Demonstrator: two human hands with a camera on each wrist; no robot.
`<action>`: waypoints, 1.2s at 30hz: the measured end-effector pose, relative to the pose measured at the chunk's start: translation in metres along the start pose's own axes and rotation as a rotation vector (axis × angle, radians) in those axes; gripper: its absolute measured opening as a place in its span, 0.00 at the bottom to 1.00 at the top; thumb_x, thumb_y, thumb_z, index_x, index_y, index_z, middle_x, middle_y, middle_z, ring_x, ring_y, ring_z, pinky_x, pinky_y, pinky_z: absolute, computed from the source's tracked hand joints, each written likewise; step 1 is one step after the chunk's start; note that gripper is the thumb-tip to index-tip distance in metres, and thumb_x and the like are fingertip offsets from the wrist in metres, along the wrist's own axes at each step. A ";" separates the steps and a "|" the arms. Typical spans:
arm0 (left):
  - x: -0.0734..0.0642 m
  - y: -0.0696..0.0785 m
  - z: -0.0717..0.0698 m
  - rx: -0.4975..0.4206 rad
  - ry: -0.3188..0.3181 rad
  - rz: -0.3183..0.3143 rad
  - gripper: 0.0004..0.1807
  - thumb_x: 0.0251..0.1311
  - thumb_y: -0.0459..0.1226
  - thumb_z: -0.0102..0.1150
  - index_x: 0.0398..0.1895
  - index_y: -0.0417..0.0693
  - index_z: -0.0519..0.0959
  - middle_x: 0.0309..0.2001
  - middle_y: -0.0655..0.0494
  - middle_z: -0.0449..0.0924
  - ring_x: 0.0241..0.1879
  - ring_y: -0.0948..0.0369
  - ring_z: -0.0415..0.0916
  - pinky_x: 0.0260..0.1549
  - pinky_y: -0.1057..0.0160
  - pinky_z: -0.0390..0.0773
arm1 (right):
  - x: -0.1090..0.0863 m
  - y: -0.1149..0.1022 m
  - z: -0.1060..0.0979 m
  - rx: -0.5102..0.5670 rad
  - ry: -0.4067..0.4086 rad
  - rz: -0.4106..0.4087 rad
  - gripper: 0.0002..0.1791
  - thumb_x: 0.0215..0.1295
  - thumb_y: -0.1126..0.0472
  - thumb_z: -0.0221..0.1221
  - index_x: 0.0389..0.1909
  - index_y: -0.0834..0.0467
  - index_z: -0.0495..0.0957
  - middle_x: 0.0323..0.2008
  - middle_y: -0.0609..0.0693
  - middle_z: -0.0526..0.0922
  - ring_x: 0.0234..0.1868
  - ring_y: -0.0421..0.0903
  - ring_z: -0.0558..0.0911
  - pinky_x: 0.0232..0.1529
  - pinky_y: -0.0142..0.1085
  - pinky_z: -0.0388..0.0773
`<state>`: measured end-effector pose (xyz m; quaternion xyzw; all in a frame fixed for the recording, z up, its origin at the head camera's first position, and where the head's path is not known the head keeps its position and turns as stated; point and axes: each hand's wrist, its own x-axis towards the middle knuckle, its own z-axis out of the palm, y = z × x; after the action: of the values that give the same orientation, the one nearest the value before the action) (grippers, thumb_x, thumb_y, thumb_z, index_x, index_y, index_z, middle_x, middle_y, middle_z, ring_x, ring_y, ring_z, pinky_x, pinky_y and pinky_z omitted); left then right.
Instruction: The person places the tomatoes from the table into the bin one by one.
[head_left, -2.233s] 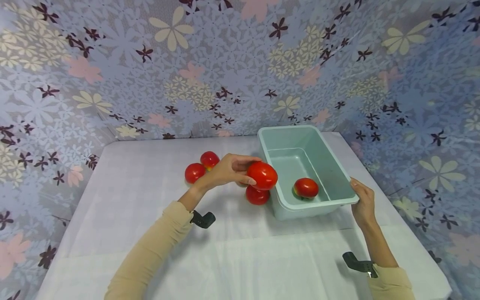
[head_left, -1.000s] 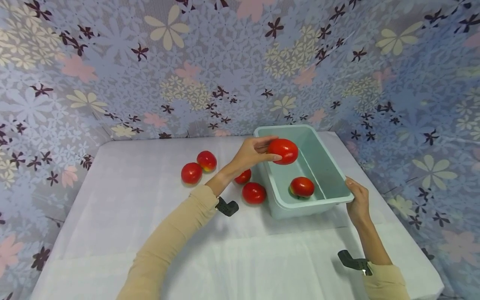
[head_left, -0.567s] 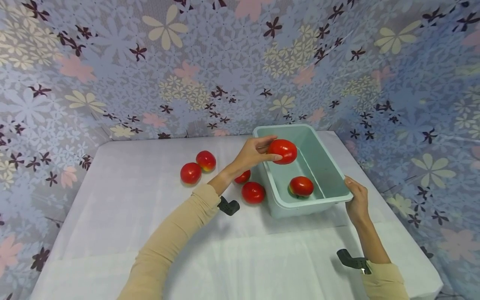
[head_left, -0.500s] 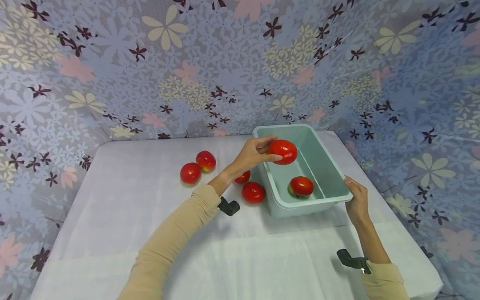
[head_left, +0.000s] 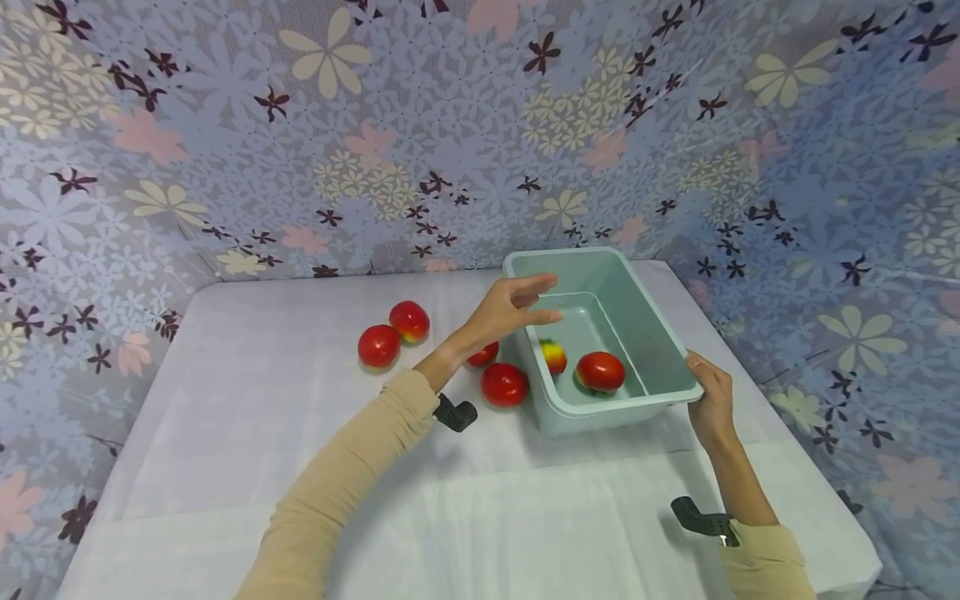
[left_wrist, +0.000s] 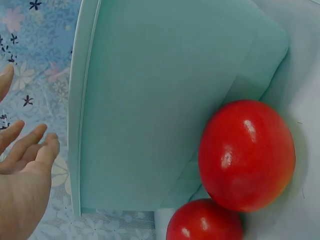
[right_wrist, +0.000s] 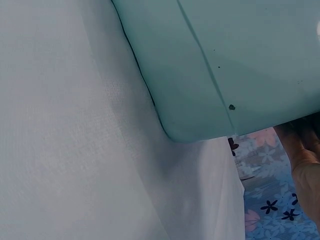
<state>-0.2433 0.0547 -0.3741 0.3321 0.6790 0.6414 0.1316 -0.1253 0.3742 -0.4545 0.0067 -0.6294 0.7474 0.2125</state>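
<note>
My left hand [head_left: 506, 310] is over the left rim of a pale green plastic bin [head_left: 660, 312], thumb and fingers spread apart with nothing between them. Below it in the bin lies a red tomato with a yellow end [head_left: 553, 357], partly hidden by the bin's left wall. A second tomato [head_left: 600, 372] rests beside it on the bin floor. At the near right corner my right hand [head_left: 712, 400] grips the bin's rim; its fingers are mostly hidden in the right wrist view. Outside the bin's left wall lies a tomato [left_wrist: 247, 155], with another tomato [left_wrist: 205, 222] close by.
Two more tomatoes, one nearer [head_left: 378, 346] and one farther [head_left: 409, 321], lie together on the white-covered table [head_left: 247, 400], left of the bin. A flowered cloth wall [head_left: 420, 125] stands behind the table and along its sides.
My left hand has carried a tomato rightward over the bin and let it go; that tomato now lies inside by the left wall. My right hand keeps its hold on the rim.
</note>
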 end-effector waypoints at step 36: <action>-0.048 -0.024 -0.049 -0.276 0.073 0.057 0.29 0.62 0.25 0.56 0.68 0.36 0.66 0.63 0.34 0.72 0.64 0.40 0.69 0.59 0.57 0.77 | -0.001 -0.002 0.002 -0.029 -0.017 -0.005 0.20 0.73 0.68 0.43 0.42 0.58 0.85 0.33 0.47 0.88 0.31 0.39 0.83 0.32 0.27 0.79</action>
<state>-0.2439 -0.0123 -0.4021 0.3065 0.5788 0.7438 0.1329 -0.1241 0.3727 -0.4527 0.0116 -0.6421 0.7375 0.2089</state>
